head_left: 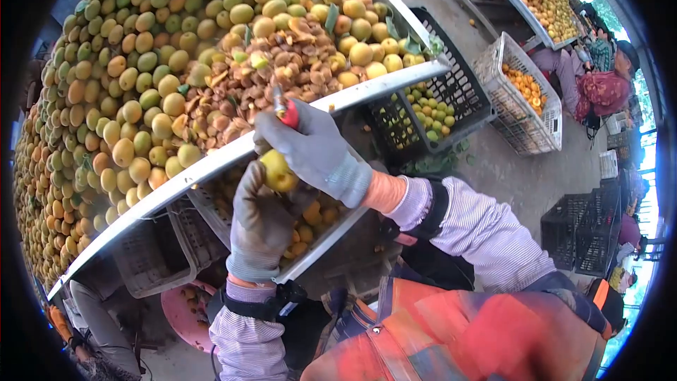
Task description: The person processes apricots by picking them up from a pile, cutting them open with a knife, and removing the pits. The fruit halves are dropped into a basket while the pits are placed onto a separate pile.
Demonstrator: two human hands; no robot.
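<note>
My left hand [259, 222], in a grey work glove, is closed around a yellow-green apricot [279, 172] just below the edge of the sorting table [211, 168]. Close above it, my right hand [310, 142], gloved too, grips a small knife [290, 114] by its red handle, the short blade pointing up and away from the apricot. Beyond the knife lies a heap of brown apricot pits [282, 63] with bits of flesh among them. Whole apricots [148, 63], yellow, orange and green, surround that heap. Under my hands, a container holds orange apricot pieces [310, 226].
Black crates [458, 74] stand to the right, one holding green fruit [431, 111]. Farther right is a white crate [525, 134] with orange halves. A pink basin [187, 314] and grey crate [155, 257] sit below the table. Other people work at left and right.
</note>
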